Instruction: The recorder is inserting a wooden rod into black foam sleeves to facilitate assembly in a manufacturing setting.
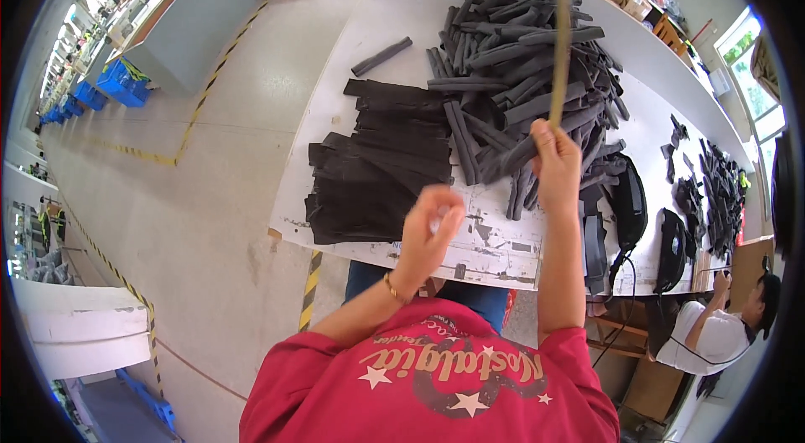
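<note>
Tan and thin, a long stick (559, 57) stands nearly upright over the white table (335, 82), its lower end pinched in the closed fingers of the right hand (555, 159). Just below it, the left hand (429, 229) is blurred, fingers curled together around something small and pale that cannot be made out. Beneath the stick lies a heap of dark grey foam tubes (528, 74), with a stack of flat black sheets (377, 166) beside it to the left.

Factory floor: long worktables (369, 216), hazard-striped aisles (201, 99).
</note>
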Available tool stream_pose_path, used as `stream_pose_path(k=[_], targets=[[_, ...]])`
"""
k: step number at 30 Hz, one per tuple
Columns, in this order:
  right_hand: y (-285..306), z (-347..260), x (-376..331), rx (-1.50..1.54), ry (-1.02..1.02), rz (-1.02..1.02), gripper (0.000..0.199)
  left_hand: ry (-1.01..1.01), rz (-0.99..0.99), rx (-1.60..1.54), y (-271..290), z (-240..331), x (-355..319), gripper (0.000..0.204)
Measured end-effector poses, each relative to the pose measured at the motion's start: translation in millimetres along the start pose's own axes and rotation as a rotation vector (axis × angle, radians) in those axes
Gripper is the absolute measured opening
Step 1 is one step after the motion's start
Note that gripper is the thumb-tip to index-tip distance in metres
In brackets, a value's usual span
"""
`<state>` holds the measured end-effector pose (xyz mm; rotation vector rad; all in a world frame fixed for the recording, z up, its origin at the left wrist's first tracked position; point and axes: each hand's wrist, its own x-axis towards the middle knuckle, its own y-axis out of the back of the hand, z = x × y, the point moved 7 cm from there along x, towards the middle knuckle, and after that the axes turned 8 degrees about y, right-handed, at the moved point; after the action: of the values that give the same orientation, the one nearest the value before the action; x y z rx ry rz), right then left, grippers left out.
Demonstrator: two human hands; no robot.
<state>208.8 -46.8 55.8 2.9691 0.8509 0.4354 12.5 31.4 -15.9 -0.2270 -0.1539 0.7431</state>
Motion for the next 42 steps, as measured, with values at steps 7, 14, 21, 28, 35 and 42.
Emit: stream_pose_path(k=[7,14,21,28,35,42], targets=[[-36,10,-37,0.269,-0.092,-0.231,0.022,-0.122,-0.216,-0.078,-25,23,62,0.013],[-42,34,-53,0.149,-0.066,-0.298,0.021,0.109,-0.004,-0.127,-14,-3,60,0.020],[12,-48,72,-0.127,0.170,0.056,0.023,-0.056,0.116,0.253,47,12,105,0.023],[23,-10,71,-0.225,0.109,-0.024,0.026,-0.221,-0.438,1.063,27,-44,138,0.012],[56,64,-42,-0.258,0.010,-0.328,0.018,-0.010,-0.603,1.218,24,-83,155,0.015],[88,84,-82,-0.393,-0.206,-0.424,0.022,-0.105,-0.705,1.315,10,-86,146,0.015]])
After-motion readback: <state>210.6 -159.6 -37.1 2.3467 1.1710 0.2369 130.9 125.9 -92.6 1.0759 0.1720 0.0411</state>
